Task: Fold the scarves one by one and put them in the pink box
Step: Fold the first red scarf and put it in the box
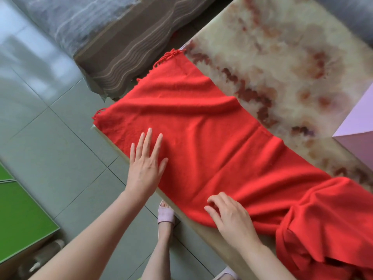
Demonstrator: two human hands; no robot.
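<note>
Near the surface (282,47) edge, the red scarf (201,122) probably wants smoothing before folding: left grip (146,168) pressing flat with fingers apart, right grip (230,215) curled, pinch unclear.

One head-worn wide-angle camera looks forward and steeply down, close over the near edge of the counter (282,57); the red scarf (201,128) spans most of the frame. The view seems tilted, the counter running diagonally, with the floor (50,138) at left.

home living room, sofa (125,51), marble table (282,57), tiled floor (50,128)
</note>
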